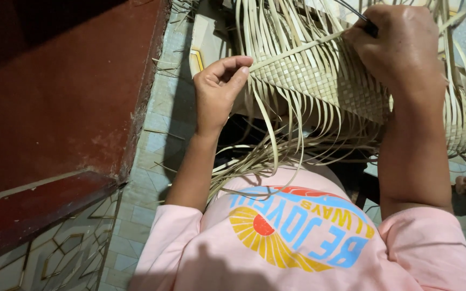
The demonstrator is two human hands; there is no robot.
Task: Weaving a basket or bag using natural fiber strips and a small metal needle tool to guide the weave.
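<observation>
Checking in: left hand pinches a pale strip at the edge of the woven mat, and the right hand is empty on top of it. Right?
Not quite. In the head view the right hand grips a thin dark tool, not empty. The left hand does pinch a pale strip at the woven mat's edge.

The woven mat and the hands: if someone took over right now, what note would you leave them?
Left hand: pinches a pale horizontal strip at the left edge of the woven mat.
Right hand: grip closed on a thin dark tool at the strip's other end, resting on the mat.
Done: a dense woven patch in the middle.
Left: many loose strips hang unwoven above and below it, over the lap.
</observation>
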